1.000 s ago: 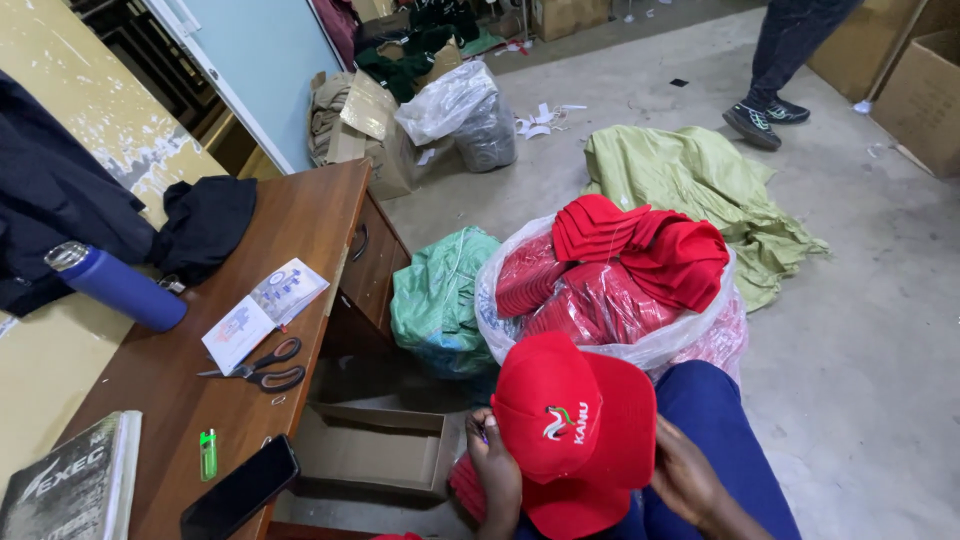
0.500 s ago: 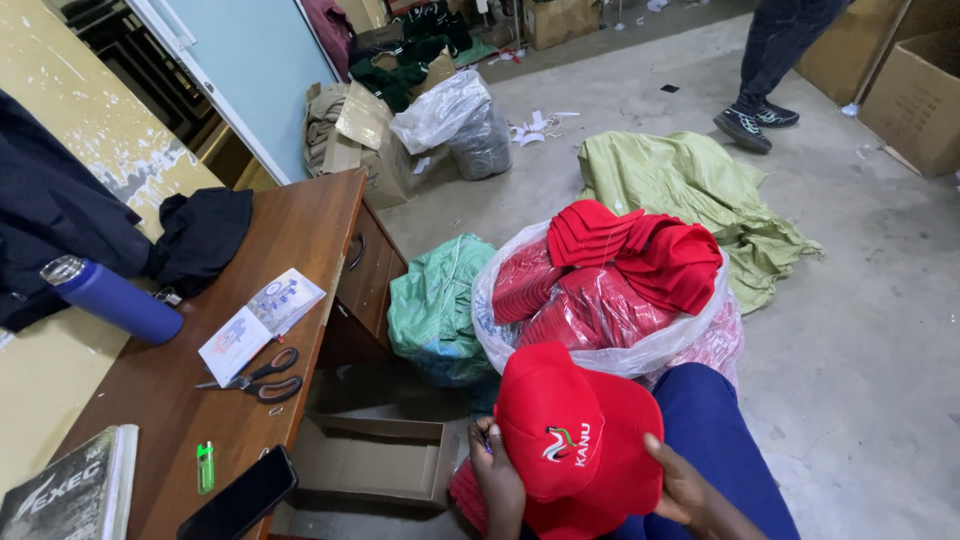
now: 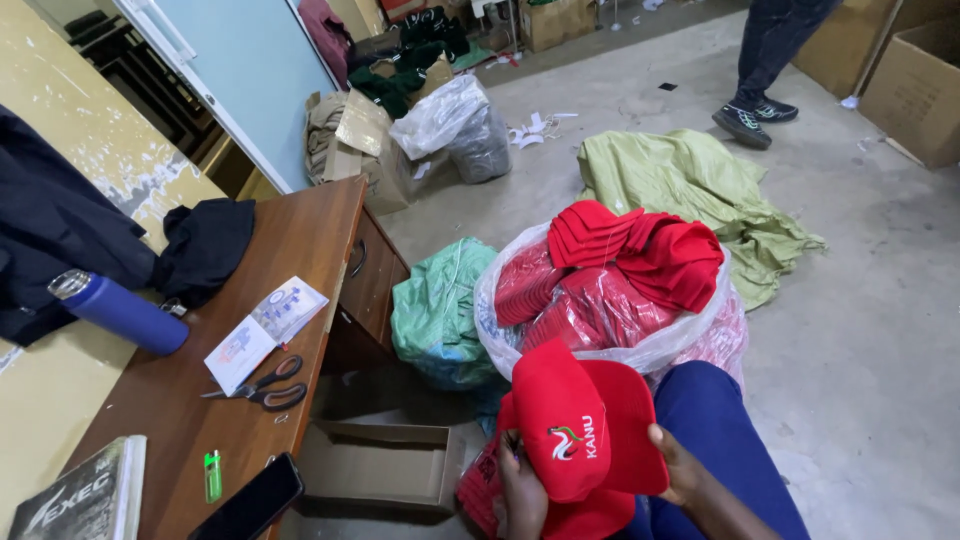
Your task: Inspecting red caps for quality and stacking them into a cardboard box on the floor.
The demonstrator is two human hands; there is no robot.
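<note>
Room: concrete floor (image 3: 880, 330) with sacks and cardboard boxes about; a wooden desk (image 3: 290, 250) runs along my 9 o'clock side.
Desk items: scissors (image 3: 262, 385), a blue bottle (image 3: 118, 312), a green lighter (image 3: 212, 475), a dark phone (image 3: 248, 502).
Stock: a clear plastic bag of red caps (image 3: 610, 295) stands at 12 o'clock from my hands, touching my blue-clad knee (image 3: 715, 430).
Work item: one red cap (image 3: 585, 425), held above my lap at the bottom centre of the view.
Left hand (image 3: 522, 490): fingers curled narrow on the cap's lower left edge, gripping it.
Right hand (image 3: 690, 475): thumb and fingers pinch the cap's right edge, at 3 o'clock on the cap.
Handling, judged: light and soft in the crown, stiffer in the brim; not fragile, not slippery. It crushes if squeezed at the crown.
Hold points, judged: brim edge and crown rim, as I grip now.
Orientation: embroidered front panel faces up towards me; the brim appears to point to about 11 o'clock.
Long axis: roughly 11 to 5 o'clock.
</note>
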